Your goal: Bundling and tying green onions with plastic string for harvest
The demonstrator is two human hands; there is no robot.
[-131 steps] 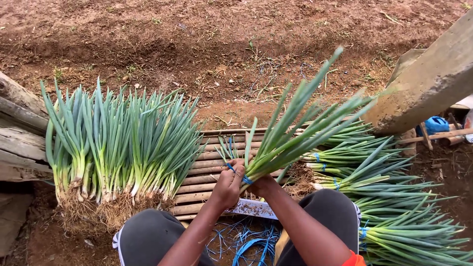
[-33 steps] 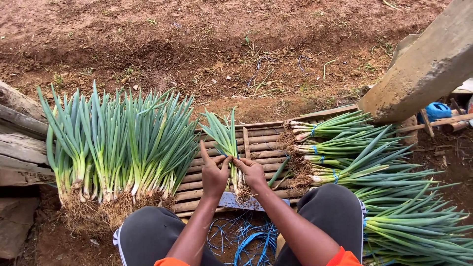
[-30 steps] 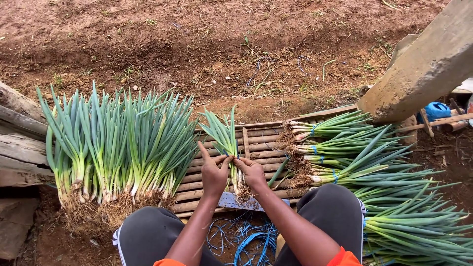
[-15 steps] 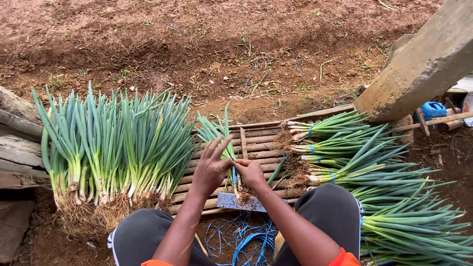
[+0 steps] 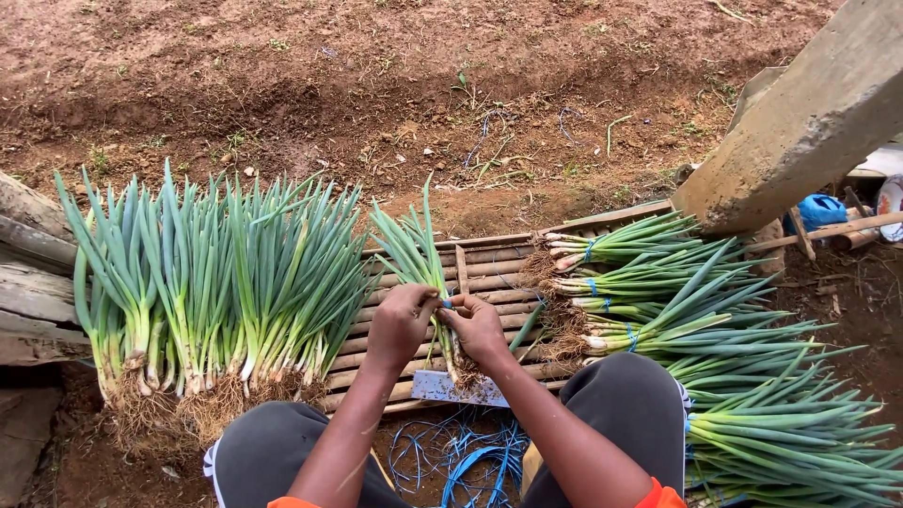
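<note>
My left hand [image 5: 400,325] and right hand [image 5: 475,326] pinch the small onion bunch [image 5: 419,254], leaves pointing to twelve o'clock; before, it leaned right.

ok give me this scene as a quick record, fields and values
left hand: on the small onion bunch, at a blue tie
right hand: pinching the same tie
surface: slatted rack
left of hands: loose onions, roots toward the person
right of hands: tied bunches, stacked
below rack: blue ties between the knees
ground: bare soil
</note>
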